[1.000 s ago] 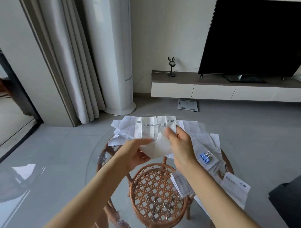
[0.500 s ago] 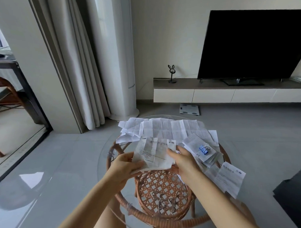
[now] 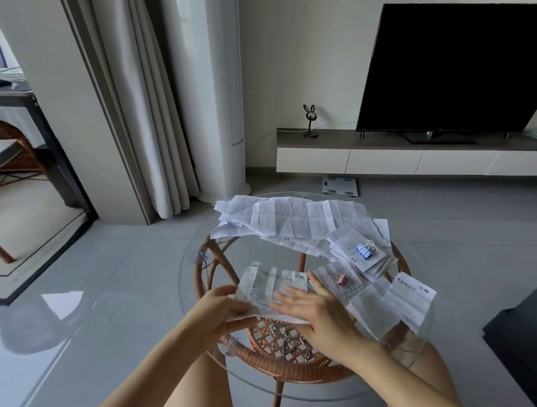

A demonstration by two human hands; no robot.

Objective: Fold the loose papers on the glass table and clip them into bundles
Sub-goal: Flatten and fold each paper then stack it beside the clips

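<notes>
A creased printed paper [image 3: 264,287] lies on the near part of the round glass table [image 3: 190,276]. My left hand [image 3: 222,308] pinches its left edge. Flat on the sheet's right side rests my right hand [image 3: 310,305], fingers spread, palm pressing down. Behind them a heap of loose unfolded papers [image 3: 292,220] covers the table's far side. To the right lies a folded bundle with a blue binder clip [image 3: 364,250], and nearer a bundle with a pink clip [image 3: 341,278]. Two more folded sheets [image 3: 392,302] lie at the right edge.
The glass top sits on a rattan base [image 3: 284,343] with spare metal clips visible below the glass. A TV [image 3: 451,69] on a low cabinet stands at the back right, a scale [image 3: 341,185] on the floor, curtains [image 3: 145,110] at the left, a dark object [image 3: 527,340] at the right.
The paper, held up in the air a second ago, has come down onto the glass. My right hand let go of its edge and now lies flat on it.
</notes>
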